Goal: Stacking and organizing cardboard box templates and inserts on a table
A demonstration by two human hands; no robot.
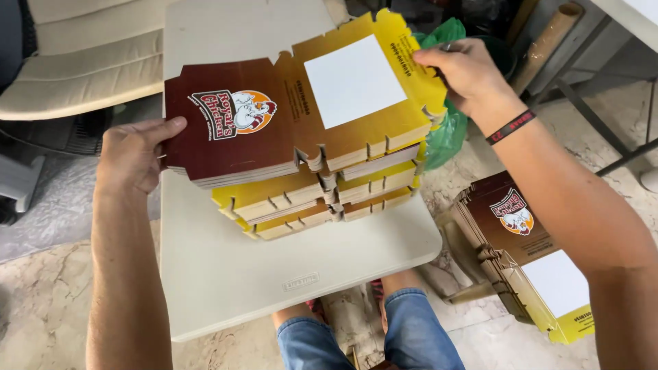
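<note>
Stack of flat die-cut carton blanks (301,151) sat mid-tabletop (226,274), slightly toward 12 o'clock from the person. Glossy printed card, brown panel at 9 o'clock end, yellow panel with a plain white square toward 3 o'clock, notched tabs and slots along the edges. Lower layers were fanned out of line, yellow edges stepped toward 6 o'clock.

Left hand (133,157) was at 9 o'clock of the stack, fingers loosely curled, thumb lying on the brown edge of the top bundle; looked like bracing so the pile wouldn't slide.

Right hand (466,72) was at 2 o'clock, closed in a pinch on the yellow end flap of the top blanks, black wristband (510,127) on that wrist. Grip at opposite ends read as squaring or lifting the top bundle, my guess.

Tabletop was off-white moulded plastic, matte, rounded corners. A second batch of the same blanks (528,253) stood on the floor at 4 o'clock, leaning on edge. Green plastic bag (445,130) bunched behind the stack at 2 o'clock. Cream cushioned seat (75,62) at 10 o'clock. Floor was rough mottled stone.
</note>
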